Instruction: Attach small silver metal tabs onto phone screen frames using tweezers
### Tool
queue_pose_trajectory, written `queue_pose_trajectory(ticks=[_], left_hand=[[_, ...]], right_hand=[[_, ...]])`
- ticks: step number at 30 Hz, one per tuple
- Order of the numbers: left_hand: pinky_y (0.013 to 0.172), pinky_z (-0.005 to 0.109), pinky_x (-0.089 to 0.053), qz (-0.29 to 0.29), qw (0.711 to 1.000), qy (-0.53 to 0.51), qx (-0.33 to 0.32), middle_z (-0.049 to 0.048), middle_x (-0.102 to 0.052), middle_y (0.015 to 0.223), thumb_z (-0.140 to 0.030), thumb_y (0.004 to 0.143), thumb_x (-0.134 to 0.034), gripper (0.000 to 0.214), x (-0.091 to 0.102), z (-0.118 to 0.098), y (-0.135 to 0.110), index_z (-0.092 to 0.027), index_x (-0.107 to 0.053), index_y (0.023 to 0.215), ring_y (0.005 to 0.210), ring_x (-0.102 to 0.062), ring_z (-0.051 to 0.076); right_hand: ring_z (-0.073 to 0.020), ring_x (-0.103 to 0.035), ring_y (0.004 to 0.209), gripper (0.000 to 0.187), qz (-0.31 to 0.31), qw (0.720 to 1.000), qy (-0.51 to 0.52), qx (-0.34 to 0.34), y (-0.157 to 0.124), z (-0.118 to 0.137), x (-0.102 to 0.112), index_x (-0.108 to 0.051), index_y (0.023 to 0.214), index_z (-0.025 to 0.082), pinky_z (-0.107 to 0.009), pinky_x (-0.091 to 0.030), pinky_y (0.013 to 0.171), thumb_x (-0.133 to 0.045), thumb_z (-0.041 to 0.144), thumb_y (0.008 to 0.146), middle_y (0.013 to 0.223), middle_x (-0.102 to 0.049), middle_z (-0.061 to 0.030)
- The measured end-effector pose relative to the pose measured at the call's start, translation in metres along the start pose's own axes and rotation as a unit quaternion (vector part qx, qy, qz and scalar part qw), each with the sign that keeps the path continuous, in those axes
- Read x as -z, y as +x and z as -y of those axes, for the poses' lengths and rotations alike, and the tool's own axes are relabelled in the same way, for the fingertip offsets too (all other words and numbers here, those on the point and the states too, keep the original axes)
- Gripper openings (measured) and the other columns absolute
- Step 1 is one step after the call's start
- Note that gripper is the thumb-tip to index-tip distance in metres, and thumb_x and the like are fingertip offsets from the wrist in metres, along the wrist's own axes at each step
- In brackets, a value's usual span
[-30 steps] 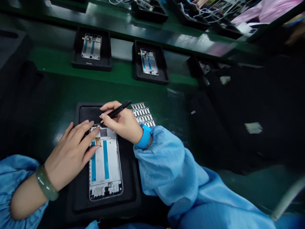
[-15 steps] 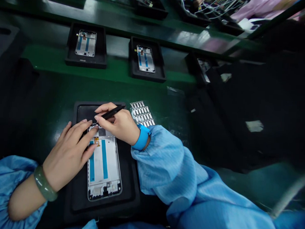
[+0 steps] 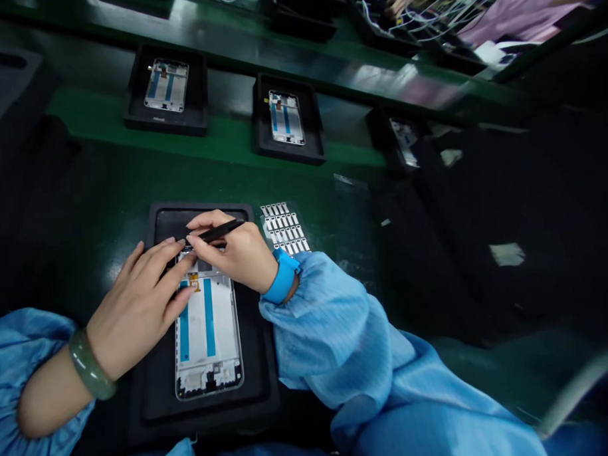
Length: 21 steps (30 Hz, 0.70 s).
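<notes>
One phone frame (image 3: pixel 225 322) lies in one black tray (image 3: pixel 257 359), its upper-left corner beneath my left hand (image 3: pixel 141 309), fingers extended; my right hand (image 3: pixel 240 252) pinches one black pen-like tool (image 3: pixel 223 231) above its top edge. Beyond, I count two similar frames (image 3: pixel 168 87) in two far trays (image 3: pixel 181 122).

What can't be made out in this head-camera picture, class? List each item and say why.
Head view:
- Tip of the black pen-like tool: hidden by the fingers of the right hand.
- Upper left part of the phone frame: covered by the left hand.
- Fine detail of the pieces on the sheet: too small.
- Rest of the co-worker's pink sleeve: blurred, cut off by the top edge.
</notes>
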<state>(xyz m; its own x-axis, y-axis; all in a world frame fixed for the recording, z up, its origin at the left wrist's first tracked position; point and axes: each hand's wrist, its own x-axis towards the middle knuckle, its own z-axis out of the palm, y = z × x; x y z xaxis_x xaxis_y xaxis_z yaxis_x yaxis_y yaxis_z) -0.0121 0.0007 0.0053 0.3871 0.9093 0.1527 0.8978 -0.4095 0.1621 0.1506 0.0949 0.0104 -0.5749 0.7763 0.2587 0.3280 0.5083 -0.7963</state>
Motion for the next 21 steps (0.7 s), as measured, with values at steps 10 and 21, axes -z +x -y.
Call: queue_pose_trajectory(ticks=[10,21], left_hand=[[0.101,0.050,-0.034,0.002,1.000,0.018,-0.005,0.0129,-0.048,0.127,-0.034,0.088,-0.042,0.042,0.0013,0.0006,0.0007,-0.016,-0.044,0.127,0.120,-0.043,0.027],[0.101,0.050,-0.034,0.011,1.000,0.026,0.001,0.0123,-0.048,0.127,-0.034,0.088,-0.041,0.041,0.0007,-0.0006,0.0016,-0.016,-0.044,0.125,0.120,-0.043,0.027]], right_hand=[[-0.0098,-0.064,0.078,0.018,-0.033,0.999,0.011,-0.007,0.0021,0.0024,-0.0013,-0.057,0.099,0.016,-0.020,-0.051,0.072,-0.054,0.024,0.083,0.089,-0.066,-0.0010],[-0.0093,-0.064,0.079,0.017,-0.044,0.998,-0.023,0.050,-0.0015,-0.0019,-0.0011,-0.058,0.097,0.014,-0.019,-0.051,0.072,-0.052,0.022,0.084,0.093,-0.066,-0.0029]])
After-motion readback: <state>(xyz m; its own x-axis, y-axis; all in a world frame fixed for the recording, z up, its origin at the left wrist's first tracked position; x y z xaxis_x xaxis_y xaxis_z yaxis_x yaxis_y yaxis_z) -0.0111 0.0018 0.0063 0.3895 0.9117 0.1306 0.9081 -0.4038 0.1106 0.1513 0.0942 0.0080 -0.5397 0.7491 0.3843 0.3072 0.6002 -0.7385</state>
